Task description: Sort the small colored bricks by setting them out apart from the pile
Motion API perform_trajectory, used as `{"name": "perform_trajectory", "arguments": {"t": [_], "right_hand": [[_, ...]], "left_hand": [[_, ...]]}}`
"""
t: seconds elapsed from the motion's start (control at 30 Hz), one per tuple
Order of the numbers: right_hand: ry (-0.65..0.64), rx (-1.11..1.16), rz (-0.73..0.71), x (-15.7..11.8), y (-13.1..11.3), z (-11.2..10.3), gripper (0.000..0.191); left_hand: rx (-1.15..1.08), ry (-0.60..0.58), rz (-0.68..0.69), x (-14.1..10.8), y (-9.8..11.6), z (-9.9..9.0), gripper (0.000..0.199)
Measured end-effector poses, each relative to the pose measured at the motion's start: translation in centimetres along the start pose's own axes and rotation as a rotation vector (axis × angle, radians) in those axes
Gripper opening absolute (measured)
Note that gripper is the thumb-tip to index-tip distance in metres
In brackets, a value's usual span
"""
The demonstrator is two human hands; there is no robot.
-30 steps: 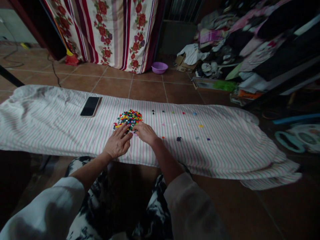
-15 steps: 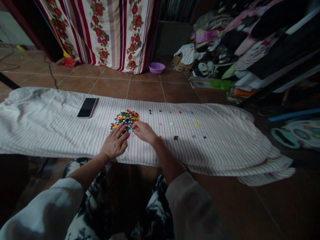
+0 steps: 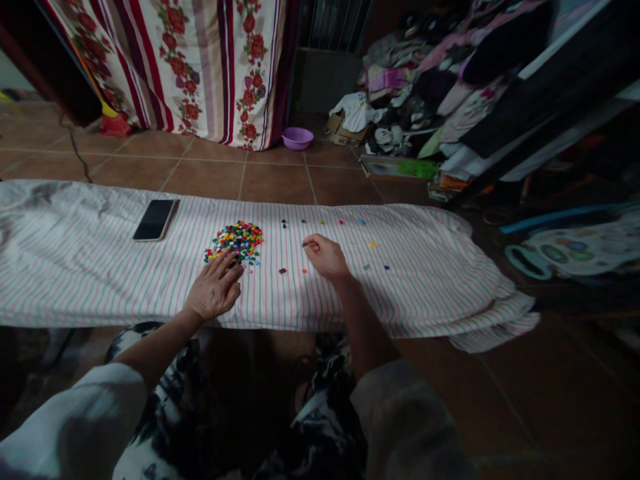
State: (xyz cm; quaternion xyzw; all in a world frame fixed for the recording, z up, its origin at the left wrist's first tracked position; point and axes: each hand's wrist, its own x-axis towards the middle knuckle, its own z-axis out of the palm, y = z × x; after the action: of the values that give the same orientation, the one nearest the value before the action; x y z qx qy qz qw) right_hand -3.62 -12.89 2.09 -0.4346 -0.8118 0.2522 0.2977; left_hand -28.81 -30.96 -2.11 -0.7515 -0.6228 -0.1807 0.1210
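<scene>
A heap of small multicoloured pieces [image 3: 241,235] lies on the striped cloth [image 3: 150,280]. My left hand [image 3: 214,287] rests at the heap's near edge, fingers spread. To the right of the heap, my right hand [image 3: 324,255] is pinched around a small dark piece [image 3: 305,244] above the cloth. Small pieces sit apart by colour around it: black [image 3: 284,223], red [image 3: 341,222], blue [image 3: 362,222], yellow [image 3: 373,244], orange [image 3: 304,271], brown [image 3: 283,271] and purple [image 3: 387,267]. My right hand covers part of this spread.
A phone [image 3: 155,220] lies on the cloth left of the heap. Beyond the cloth, a purple basin [image 3: 297,138] stands on the tiled floor near a floral curtain [image 3: 210,67]. Piled clothes [image 3: 355,110] are at the back right.
My right hand has moved right, from the heap to among the separate pieces, with a small dark piece in its fingers. My left hand stays by the heap. The view has shifted right.
</scene>
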Motion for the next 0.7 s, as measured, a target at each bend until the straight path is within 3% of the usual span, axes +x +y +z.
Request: {"name": "perform_trajectory", "arguments": {"t": [0.13,0.37,0.7], "right_hand": [[0.092,-0.136,0.091,-0.9,2.0,-2.7,0.023],[0.105,-0.324,0.233,-2.8,5.3,-5.6,0.027],[-0.080,-0.340,0.172,-3.3,6.8,-4.5,0.029]], "left_hand": [[0.011,0.019,0.011,-0.1,-0.1,0.1,0.038],[0.009,0.026,0.014,-0.2,-0.2,0.4,0.040],[-0.033,0.052,0.015,-0.3,-0.3,0.6,0.042]]}}
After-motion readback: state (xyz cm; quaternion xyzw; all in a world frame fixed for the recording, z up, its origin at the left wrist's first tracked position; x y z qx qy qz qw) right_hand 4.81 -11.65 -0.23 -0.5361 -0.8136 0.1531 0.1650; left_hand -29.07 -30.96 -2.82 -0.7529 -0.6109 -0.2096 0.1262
